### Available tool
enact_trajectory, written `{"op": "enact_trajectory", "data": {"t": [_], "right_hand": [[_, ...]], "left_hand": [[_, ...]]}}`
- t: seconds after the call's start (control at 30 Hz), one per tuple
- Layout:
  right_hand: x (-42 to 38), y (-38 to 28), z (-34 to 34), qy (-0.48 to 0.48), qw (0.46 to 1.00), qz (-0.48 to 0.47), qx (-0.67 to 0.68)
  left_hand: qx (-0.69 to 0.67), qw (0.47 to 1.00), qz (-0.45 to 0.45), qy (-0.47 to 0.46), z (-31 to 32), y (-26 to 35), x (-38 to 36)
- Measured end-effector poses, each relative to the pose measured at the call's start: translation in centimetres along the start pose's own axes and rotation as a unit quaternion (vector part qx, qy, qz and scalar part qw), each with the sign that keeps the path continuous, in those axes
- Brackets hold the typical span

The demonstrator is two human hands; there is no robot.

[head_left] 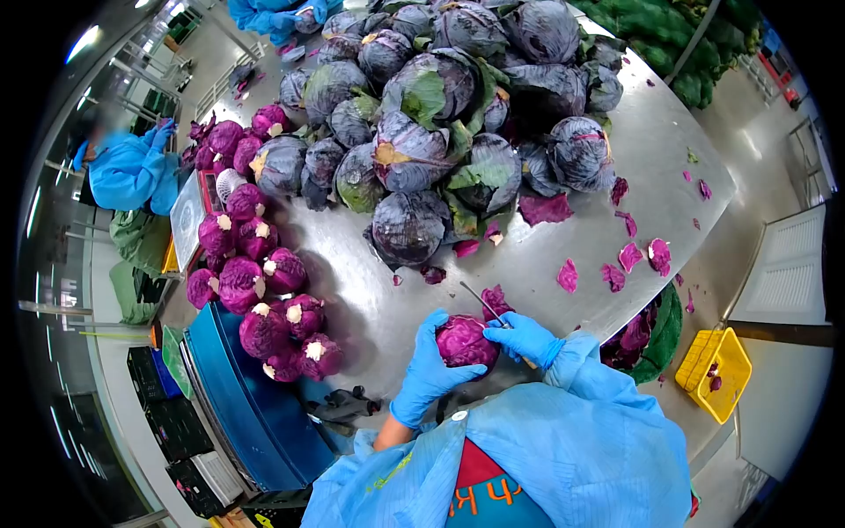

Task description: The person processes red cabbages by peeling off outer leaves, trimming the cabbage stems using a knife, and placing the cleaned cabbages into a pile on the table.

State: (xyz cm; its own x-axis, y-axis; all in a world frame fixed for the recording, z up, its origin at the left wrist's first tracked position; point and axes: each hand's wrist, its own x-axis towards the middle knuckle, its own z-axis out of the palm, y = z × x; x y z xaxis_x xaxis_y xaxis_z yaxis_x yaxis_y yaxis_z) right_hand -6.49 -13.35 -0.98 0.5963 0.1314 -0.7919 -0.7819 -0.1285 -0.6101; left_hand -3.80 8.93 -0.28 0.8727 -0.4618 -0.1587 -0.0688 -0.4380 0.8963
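My left hand (431, 368), in a blue glove, is wrapped round the left side of a peeled purple cabbage (464, 341) near the table's front edge. On the cabbage's right side, my gloved right hand (521, 341) grips a knife (480, 300), its thin blade pointing up and left, away from the cabbage. A loose purple leaf (496, 301) is just beyond the cabbage, beside the blade. Behind my hands rises a big heap of dark unpeeled cabbages (410, 228). Peeled purple cabbages (241, 284) with pale cut stems are grouped on the left.
Leaf scraps (613, 277) are scattered over the metal table (669, 167). Blue bins (242, 396) stand at the left, a yellow basket (715, 374) at the right. A person in blue (132, 167) is at the far left; another person's gloved hands (280, 22) are at the top.
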Motion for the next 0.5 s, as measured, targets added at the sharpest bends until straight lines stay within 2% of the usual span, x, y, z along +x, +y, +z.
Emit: {"op": "enact_trajectory", "data": {"t": [0.1,0.2,0.3,0.33,0.43,0.5], "right_hand": [[0.3,1.4,-0.1,0.067,0.982,-0.112,-0.138],[-0.1,0.8,0.0,0.164,0.911,-0.17,-0.339],[0.1,1.2,-0.6,0.173,0.898,-0.185,-0.359],[0.9,2.4,-1.0,0.199,0.878,-0.253,-0.353],[3.5,6.0,-5.0,0.288,0.838,-0.209,-0.414],[3.9,7.1,-9.2,0.381,0.801,-0.104,-0.45]], "left_hand": [[0.027,0.999,0.035,-0.001,0.4,0.2,0.2],[0.023,0.999,0.038,-0.005,0.4,0.5,0.1],[0.047,0.998,0.05,-0.012,0.2,0.7,0.6],[0.062,0.996,0.057,-0.016,0.2,0.7,0.7],[-0.108,0.994,-0.005,-0.02,-0.1,-0.8,0.6],[-0.119,0.992,-0.016,-0.03,-1.0,-0.7,0.8]]}}
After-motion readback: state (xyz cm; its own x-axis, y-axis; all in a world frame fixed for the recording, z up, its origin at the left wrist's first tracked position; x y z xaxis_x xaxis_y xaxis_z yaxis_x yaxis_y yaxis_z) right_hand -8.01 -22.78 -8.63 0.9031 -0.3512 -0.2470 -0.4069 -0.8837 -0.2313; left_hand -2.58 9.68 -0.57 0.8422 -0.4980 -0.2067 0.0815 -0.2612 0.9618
